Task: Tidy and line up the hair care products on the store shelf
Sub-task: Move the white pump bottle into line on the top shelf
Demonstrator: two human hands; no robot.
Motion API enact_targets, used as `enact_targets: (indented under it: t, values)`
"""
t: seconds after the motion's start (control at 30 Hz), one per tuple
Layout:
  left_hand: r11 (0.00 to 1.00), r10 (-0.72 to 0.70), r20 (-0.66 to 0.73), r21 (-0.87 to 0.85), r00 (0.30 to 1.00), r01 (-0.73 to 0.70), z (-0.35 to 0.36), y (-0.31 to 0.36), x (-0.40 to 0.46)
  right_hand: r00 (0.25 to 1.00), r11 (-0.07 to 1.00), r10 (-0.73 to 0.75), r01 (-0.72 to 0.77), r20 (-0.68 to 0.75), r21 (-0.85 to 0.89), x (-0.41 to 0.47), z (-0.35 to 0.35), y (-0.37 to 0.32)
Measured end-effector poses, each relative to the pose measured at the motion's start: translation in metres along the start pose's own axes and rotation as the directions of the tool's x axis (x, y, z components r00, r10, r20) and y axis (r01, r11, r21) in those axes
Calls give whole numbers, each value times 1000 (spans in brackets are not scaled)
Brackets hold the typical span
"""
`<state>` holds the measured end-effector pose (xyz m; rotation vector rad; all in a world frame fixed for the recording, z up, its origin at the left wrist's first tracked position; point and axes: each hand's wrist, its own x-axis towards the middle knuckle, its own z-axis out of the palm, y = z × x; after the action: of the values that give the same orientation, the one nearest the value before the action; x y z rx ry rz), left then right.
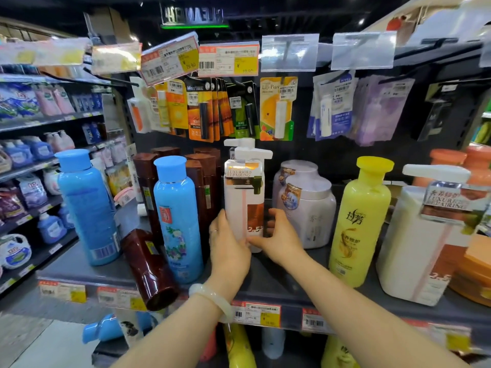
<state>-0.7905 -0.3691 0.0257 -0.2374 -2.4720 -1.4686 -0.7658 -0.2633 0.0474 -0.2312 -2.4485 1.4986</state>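
Both hands [230, 247] [279, 239] gripping upright white pump bottle [243, 197] on shelf [265, 284].

White pump bottle [244, 197], upright mid-shelf, brown-gold label, a second one close behind. Two blue bottles [177, 219] upright at left; between them a brown bottle [148, 266] tipped forward over the shelf [279, 285] edge. More brown bottles upright behind. Lavender jars [309, 211], yellow bottle [358, 221], large white pump bottle [422, 235] at right

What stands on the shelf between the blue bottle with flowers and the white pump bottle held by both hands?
Upright brown bottles fill that stretch, between the blue bottle and the white pump bottle, in the head view.
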Motion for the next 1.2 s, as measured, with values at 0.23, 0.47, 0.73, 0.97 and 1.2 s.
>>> enact_targets:
  t: [0.23, 0.47, 0.73, 0.97, 1.2]
  values:
    - [844, 327, -167, -392, 930, -367, 29, 56, -44, 966, 989, -136, 146, -219, 31, -52, -42, -3]
    - [685, 504, -25, -597, 863, -417, 64, 93, -87, 891, 974, -212, 225, -402, -16, -116, -122, 11]
    - [843, 449, 373, -477, 812, -247, 123, 117, -132, 748, 995, -79, 100, -659, -6, -141, -190, 54]
    - [917, 296, 471, -384, 831, -109, 156, 109, -128, 930, 985, 91, -31, -357, 170, -109, -209, 81]
    - [941, 180, 441, -337, 879, -23, 177, 115, -127, 954, 977, 129, -76, -272, 197, -90, -213, 90]
